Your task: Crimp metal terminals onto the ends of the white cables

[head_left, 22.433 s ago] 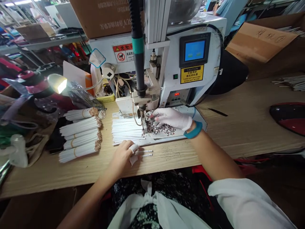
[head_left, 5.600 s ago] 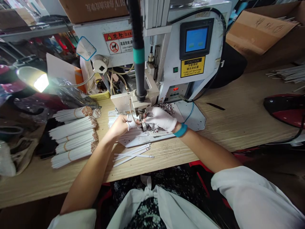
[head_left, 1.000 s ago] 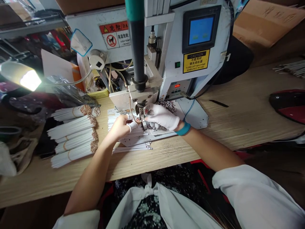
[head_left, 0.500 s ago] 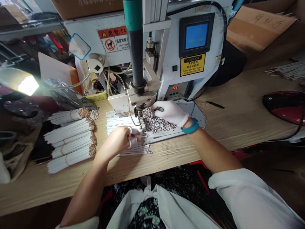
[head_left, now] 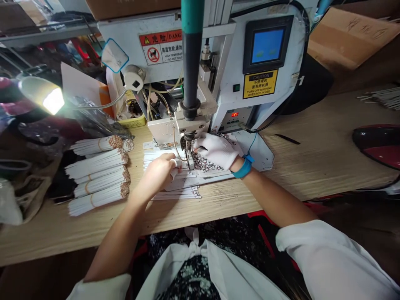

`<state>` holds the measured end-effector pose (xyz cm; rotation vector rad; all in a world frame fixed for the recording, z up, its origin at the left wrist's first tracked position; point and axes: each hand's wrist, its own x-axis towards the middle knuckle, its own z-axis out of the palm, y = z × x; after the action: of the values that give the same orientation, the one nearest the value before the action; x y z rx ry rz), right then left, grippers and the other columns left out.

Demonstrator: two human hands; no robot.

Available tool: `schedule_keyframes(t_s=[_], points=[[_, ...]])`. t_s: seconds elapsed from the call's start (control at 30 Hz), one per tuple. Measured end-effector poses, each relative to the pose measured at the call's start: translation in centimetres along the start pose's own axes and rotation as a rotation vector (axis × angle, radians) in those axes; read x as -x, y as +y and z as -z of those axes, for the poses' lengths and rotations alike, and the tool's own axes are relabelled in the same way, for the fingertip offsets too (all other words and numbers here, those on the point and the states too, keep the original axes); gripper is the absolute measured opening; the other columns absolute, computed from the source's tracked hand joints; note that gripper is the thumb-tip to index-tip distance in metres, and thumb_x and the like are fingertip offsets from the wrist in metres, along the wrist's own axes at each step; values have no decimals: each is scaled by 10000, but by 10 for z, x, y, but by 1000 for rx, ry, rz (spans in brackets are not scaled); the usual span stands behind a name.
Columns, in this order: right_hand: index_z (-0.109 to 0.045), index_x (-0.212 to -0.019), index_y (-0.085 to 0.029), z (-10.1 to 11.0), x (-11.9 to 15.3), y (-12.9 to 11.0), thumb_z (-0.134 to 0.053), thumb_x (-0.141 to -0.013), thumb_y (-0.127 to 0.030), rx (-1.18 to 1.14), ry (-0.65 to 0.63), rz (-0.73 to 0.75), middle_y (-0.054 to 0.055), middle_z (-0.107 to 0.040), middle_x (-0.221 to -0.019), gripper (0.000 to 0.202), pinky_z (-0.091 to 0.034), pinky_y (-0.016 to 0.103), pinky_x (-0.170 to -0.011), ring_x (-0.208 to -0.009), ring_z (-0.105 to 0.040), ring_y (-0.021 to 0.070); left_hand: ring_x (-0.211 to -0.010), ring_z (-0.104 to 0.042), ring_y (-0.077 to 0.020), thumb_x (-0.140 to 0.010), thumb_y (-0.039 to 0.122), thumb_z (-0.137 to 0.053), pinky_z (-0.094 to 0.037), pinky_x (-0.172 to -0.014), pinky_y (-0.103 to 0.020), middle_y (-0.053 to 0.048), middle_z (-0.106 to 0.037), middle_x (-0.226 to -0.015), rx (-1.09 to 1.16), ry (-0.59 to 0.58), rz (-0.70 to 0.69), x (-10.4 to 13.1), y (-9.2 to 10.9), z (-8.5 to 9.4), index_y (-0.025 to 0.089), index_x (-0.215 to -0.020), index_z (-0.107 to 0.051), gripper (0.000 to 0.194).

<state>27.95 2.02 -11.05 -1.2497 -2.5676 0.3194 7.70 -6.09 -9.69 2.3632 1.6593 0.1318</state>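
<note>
My left hand (head_left: 161, 171), with white coverings on its fingertips, is closed on a white wire just left of the soldering head (head_left: 189, 139). Its fingers partly hide the wire. My right hand (head_left: 217, 151), in a white glove, pinches at the right of the soldering tip; whatever is between its fingers is too small to make out. Beneath it spreads a pile of small black-and-white parts (head_left: 204, 163). White wires (head_left: 153, 156) lie in a row behind my left hand, and more wires (head_left: 184, 192) lie in front with small dark ends.
Bundled white wires (head_left: 96, 177) with copper-coloured ends are stacked on the left. A lit lamp (head_left: 53, 100) shines there. The soldering machine (head_left: 231, 98) stands behind my hands. A dark thin tool (head_left: 287, 138) and a red-black object (head_left: 375, 146) lie on the right.
My right hand has moved left, closer to the soldering tip. My left hand has drawn slightly up, its fingers more curled. The whole view has shifted a little.
</note>
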Motion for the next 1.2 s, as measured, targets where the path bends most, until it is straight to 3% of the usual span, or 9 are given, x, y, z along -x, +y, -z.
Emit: schedule_keyframes(t_s=[0.13, 0.23, 0.3, 0.4, 0.53, 0.73, 0.97, 1.2], points=[[-703, -833, -146, 12, 2, -5, -555, -865, -187, -80, 72, -78, 79, -661, -926, 157, -382, 282, -687, -842, -590, 195, -815, -659, -243, -815, 158, -467, -500, -736, -319, -105, -713, -905, 103, 9, 42, -3, -3, 0, 141, -863, -705, 243], [-660, -746, -136, 22, 6, -7, -587, -853, -227, -238, 113, -180, 45, -636, -711, 159, -384, 274, -623, -711, -591, 174, -750, -647, -226, -808, 196, -485, -483, -702, -306, -84, -714, -816, 234, 33, 65, -6, -7, -1, 145, -845, -689, 213], [-632, -722, -137, 25, 9, -8, -609, -831, -255, -500, 28, -233, 9, -587, -595, 162, -381, 254, -536, -569, -558, 137, -734, -636, -220, -805, 235, -489, -471, -695, -307, -81, -713, -809, 312, 52, 68, -6, -8, 0, 145, -841, -678, 213], [-629, -763, -125, 21, 11, -7, -657, -774, -245, -925, -139, -267, 1, -597, -599, 124, -409, 229, -444, -465, -523, 96, -701, -604, -205, -801, 327, -508, -449, -671, -299, -67, -692, -763, 442, 91, 61, -6, -10, 1, 152, -812, -660, 232], [-633, -826, -115, 12, 11, -8, -678, -719, -139, -1175, -171, -250, 5, -619, -666, 119, -460, 199, -422, -487, -551, 80, -633, -517, -166, -740, 490, -595, -399, -601, -271, -34, -622, -672, 709, 105, 111, -9, -10, 0, 163, -695, -614, 330], [-603, -873, -125, 9, 9, -13, -646, -735, -65, -1233, -199, -286, -35, -577, -616, 156, -405, 166, -346, -420, -486, 56, -589, -410, -117, -577, 527, -749, -327, -557, -243, 5, -517, -605, 1002, 30, 234, -15, -7, -5, 146, -620, -595, 413], [-683, -798, -87, 14, 10, -3, -772, -651, -171, -1243, -161, -230, 38, -663, -740, 192, -514, 198, -457, -565, -590, 90, -590, -386, -101, -577, 466, -776, -303, -548, -234, 11, -519, -634, 1058, 32, 258, -14, -7, -8, 139, -645, -603, 376], [-630, -765, -108, 7, 10, -8, -822, -627, -316, -1281, -149, -241, -12, -608, -621, 315, -457, 188, -365, -455, -555, 79, -521, -326, -80, -595, 455, -745, -273, -509, -232, 46, -438, -548, 1056, 40, 214, -16, -5, -8, 152, -605, -565, 353]])
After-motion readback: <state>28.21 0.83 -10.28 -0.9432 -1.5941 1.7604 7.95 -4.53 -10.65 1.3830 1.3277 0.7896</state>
